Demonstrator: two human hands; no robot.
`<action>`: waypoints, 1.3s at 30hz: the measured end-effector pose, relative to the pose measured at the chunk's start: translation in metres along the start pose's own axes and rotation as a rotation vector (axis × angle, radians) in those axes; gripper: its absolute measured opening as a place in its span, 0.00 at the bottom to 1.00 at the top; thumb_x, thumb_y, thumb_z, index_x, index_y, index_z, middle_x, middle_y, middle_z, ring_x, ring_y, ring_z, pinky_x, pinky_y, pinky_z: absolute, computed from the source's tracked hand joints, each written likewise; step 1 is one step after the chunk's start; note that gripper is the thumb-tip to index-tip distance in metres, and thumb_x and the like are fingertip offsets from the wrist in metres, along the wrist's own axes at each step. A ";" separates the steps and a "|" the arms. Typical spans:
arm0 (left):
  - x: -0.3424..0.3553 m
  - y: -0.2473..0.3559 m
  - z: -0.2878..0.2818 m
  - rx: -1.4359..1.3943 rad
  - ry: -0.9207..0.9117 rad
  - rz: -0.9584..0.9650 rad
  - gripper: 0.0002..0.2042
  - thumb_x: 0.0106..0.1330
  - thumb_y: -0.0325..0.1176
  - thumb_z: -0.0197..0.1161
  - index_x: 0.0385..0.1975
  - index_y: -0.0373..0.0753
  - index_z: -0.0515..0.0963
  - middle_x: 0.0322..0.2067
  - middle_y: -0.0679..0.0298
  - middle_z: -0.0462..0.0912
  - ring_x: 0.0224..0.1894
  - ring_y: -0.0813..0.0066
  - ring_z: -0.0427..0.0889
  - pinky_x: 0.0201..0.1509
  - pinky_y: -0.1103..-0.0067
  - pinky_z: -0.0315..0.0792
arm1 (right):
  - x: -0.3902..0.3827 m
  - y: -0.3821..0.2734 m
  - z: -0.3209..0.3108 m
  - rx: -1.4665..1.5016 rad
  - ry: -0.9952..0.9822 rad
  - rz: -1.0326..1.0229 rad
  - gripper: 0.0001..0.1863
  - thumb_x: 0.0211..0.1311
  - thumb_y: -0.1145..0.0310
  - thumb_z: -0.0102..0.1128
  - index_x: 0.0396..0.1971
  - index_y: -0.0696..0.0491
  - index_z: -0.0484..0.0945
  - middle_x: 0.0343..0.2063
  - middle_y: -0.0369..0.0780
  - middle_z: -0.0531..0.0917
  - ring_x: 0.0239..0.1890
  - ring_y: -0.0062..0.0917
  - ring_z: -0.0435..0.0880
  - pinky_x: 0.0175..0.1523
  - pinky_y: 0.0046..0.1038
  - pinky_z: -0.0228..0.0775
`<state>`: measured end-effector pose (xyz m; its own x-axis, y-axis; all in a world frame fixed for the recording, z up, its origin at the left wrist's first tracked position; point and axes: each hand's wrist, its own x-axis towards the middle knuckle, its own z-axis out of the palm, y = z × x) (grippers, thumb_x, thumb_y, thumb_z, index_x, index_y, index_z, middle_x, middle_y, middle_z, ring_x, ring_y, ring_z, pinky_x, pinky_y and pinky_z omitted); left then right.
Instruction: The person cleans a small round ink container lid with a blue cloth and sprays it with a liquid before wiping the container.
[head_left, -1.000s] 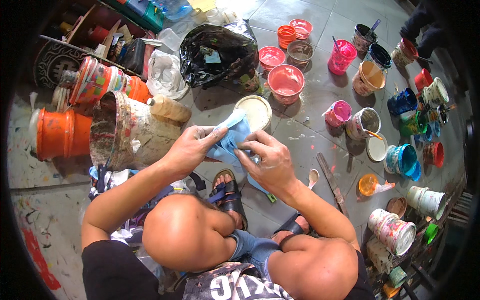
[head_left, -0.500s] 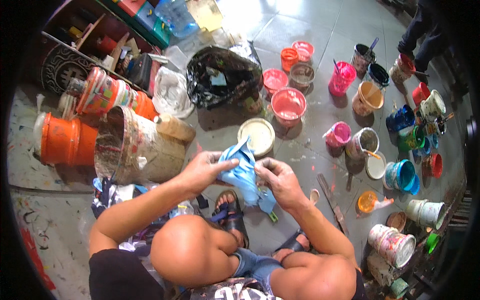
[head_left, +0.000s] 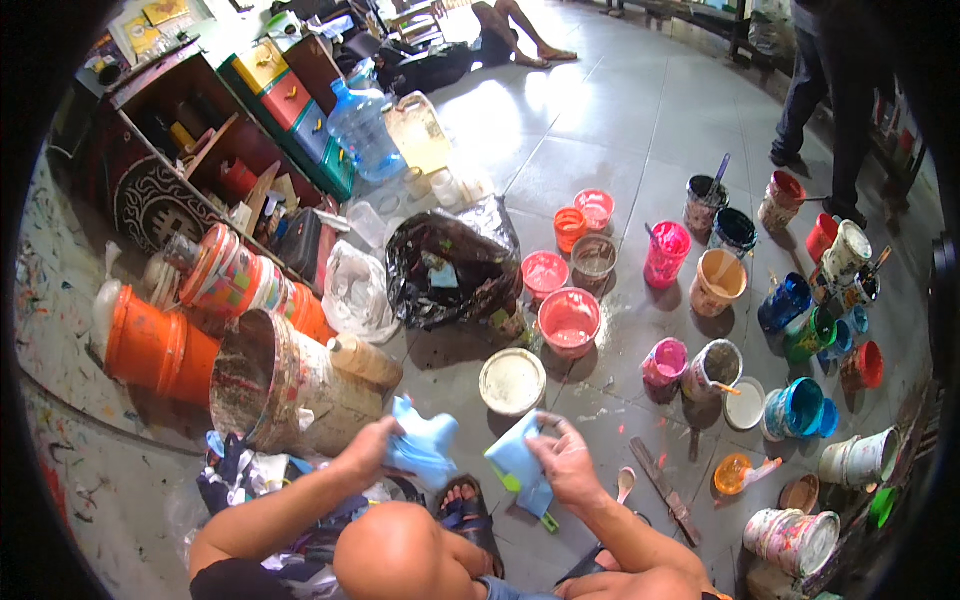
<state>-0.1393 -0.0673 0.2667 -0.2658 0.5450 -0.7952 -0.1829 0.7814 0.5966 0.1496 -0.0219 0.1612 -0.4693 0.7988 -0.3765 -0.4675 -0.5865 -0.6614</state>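
Observation:
Two pieces of thin light-blue cloth are held apart above the floor. My left hand [head_left: 372, 452] is closed on a crumpled blue cloth [head_left: 424, 442] that hangs to its right. My right hand [head_left: 570, 462], fingers pinched together, grips a flatter blue cloth piece [head_left: 515, 450]. Just under that piece lies a bluish item with a green tip [head_left: 549, 522]; its kind is partly hidden. A round pale-lidded tub [head_left: 512, 382] stands on the floor just beyond my hands. Below my left forearm is a heap of mixed fabric scraps [head_left: 262, 478].
A black rubbish bag [head_left: 455, 262] gapes open ahead. Pink, red and blue paint pots [head_left: 569, 322] spread to the right. A large stained bucket [head_left: 300, 375] and orange buckets [head_left: 150, 340] lie at left. A wooden stick [head_left: 665, 492] and spoon [head_left: 626, 484] rest nearby. Another person stands far right.
My hands have moved apart; one blue bundle held between both is now a separate piece in each hand. The view has tilted upward, showing more of the room.

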 end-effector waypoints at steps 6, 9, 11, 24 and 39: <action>0.017 0.000 0.062 0.236 -0.189 0.156 0.15 0.72 0.38 0.55 0.47 0.31 0.77 0.44 0.58 0.81 0.44 0.68 0.84 0.47 0.65 0.86 | -0.006 -0.030 0.018 -0.170 -0.077 0.040 0.24 0.63 0.73 0.73 0.57 0.63 0.76 0.42 0.43 0.89 0.42 0.22 0.88 0.48 0.25 0.82; 0.019 0.003 0.079 0.258 -0.279 0.137 0.19 0.74 0.41 0.58 0.54 0.32 0.77 0.47 0.59 0.81 0.49 0.69 0.84 0.48 0.69 0.84 | -0.006 -0.037 0.016 -0.338 -0.021 0.039 0.18 0.56 0.70 0.80 0.44 0.61 0.85 0.40 0.41 0.89 0.39 0.19 0.86 0.45 0.23 0.81; 0.013 0.009 0.093 0.331 -0.345 0.126 0.24 0.73 0.46 0.63 0.58 0.32 0.76 0.49 0.59 0.82 0.48 0.71 0.84 0.48 0.71 0.84 | -0.009 -0.036 0.017 -0.327 -0.034 0.013 0.20 0.56 0.69 0.80 0.46 0.62 0.84 0.39 0.40 0.89 0.38 0.18 0.86 0.44 0.23 0.80; 0.049 -0.026 -0.029 1.268 0.034 0.602 0.30 0.60 0.50 0.76 0.54 0.34 0.79 0.37 0.51 0.89 0.38 0.57 0.88 0.44 0.65 0.82 | -0.028 0.003 -0.071 -0.028 0.023 0.155 0.16 0.67 0.71 0.69 0.52 0.61 0.84 0.44 0.38 0.88 0.41 0.19 0.86 0.48 0.23 0.80; 0.111 0.024 0.139 1.717 -0.099 1.010 0.59 0.48 0.62 0.79 0.79 0.55 0.51 0.74 0.42 0.54 0.71 0.32 0.61 0.70 0.46 0.66 | -0.088 0.016 -0.143 0.087 0.343 -0.026 0.15 0.69 0.74 0.65 0.53 0.60 0.81 0.43 0.38 0.88 0.41 0.18 0.86 0.46 0.22 0.80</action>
<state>-0.0413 0.0537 0.1777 0.3829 0.8604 -0.3364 0.9225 -0.3751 0.0907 0.2905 -0.0830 0.0908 -0.1843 0.8033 -0.5663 -0.5447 -0.5631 -0.6215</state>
